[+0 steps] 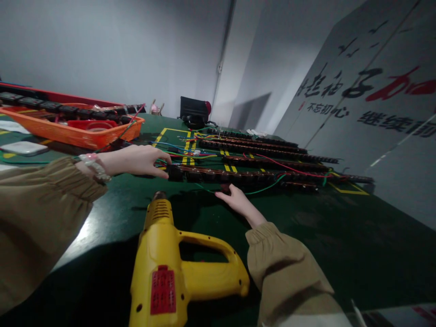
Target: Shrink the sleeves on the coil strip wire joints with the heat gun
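Observation:
My left hand [141,160] reaches across the green table [340,236] and grips the left end of the nearest long dark strip [231,175], fingers curled over it. Beside the middle of that same strip rests my right hand [235,199], its fingertips against the strip's near edge; how they are closed I cannot make out. Several more long dark strips [265,150] with red, green and blue wires lie in rows behind. A yellow heat gun [170,263] lies on the table between my forearms, nozzle pointing toward the strips.
An orange tray [78,134] with dark parts stands at the back left. A black device [194,111] sits at the far table edge. Yellow floor-style markings cross the table. A grey wall with painted characters rises on the right.

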`<state>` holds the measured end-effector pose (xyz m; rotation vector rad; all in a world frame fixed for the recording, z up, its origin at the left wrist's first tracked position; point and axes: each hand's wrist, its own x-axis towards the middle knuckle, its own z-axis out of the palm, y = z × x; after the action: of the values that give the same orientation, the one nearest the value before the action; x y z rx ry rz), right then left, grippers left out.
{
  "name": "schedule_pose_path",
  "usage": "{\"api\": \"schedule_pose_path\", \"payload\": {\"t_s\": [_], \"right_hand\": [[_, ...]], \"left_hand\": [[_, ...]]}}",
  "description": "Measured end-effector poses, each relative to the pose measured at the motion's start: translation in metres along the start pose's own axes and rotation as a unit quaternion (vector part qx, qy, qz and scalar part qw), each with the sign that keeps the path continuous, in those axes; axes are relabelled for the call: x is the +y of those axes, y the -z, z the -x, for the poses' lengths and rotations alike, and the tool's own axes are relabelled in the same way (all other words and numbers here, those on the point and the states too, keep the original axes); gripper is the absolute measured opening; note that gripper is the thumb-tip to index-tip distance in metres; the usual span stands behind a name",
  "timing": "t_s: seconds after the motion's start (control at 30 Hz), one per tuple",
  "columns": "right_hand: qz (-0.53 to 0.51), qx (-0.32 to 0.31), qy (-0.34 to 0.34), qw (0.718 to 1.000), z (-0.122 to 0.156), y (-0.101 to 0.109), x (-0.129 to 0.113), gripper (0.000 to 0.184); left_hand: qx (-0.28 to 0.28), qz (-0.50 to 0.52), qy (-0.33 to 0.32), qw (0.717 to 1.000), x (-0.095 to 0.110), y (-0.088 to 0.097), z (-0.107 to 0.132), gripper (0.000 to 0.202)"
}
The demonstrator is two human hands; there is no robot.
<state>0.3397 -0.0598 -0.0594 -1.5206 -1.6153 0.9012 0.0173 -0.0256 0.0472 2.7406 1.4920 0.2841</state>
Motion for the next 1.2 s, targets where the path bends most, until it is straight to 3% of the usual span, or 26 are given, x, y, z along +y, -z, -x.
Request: {"api": "schedule_pose_path", "payload": {"t_s": [0.17,0.3,0.37,0.47,0.63,0.77,0.87,1.03,1.13,1.17,1.2], "right_hand": [[0.11,-0.045,0.067,0.991,0.026,0.019,-0.008,0.02],[0.144,-0.061,0.1,0.983,0.047,0.036,-0.017,0.036],[0.148,-0.062,0.106,0.981,0.055,0.048,-0.018,0.043],[0.154,-0.024,0.101,0.983,0.066,0.071,-0.014,0.049],[0.2,0.046,0.076,0.976,0.089,0.123,0.004,0.048],[0.262,0.167,-0.011,0.95,0.11,0.166,0.031,0.046],[0.31,0.191,-0.083,0.928,0.121,0.185,0.053,0.042],[0.378,0.245,-0.139,0.882,0.142,0.202,0.072,0.038],[0.44,0.276,-0.141,0.842,0.152,0.194,0.055,0.041],[0.443,0.281,-0.126,0.842,0.154,0.183,0.043,0.047],[0.429,0.254,-0.099,0.861,0.155,0.168,0.028,0.053]], "left_hand": [[-0.004,0.036,0.028,0.999,0.002,-0.003,0.005,0.047],[-0.055,0.088,0.007,0.995,0.019,-0.022,0.016,0.044],[-0.054,0.09,0.0,0.995,0.027,-0.034,0.023,0.047],[-0.026,0.072,-0.003,0.997,0.028,-0.049,0.031,0.05],[0.003,0.039,0.027,0.999,0.013,-0.06,0.033,0.045],[0.026,-0.004,0.045,0.999,0.008,-0.068,0.03,0.043],[0.04,-0.02,0.027,0.999,0.008,-0.076,0.029,0.044],[0.067,-0.047,0.018,0.996,0.001,-0.086,0.04,0.043],[0.083,-0.06,0.003,0.995,-0.008,-0.087,0.058,0.049],[0.09,-0.055,-0.002,0.994,-0.011,-0.087,0.066,0.052],[0.098,-0.046,-0.005,0.994,-0.014,-0.087,0.073,0.053]]}}
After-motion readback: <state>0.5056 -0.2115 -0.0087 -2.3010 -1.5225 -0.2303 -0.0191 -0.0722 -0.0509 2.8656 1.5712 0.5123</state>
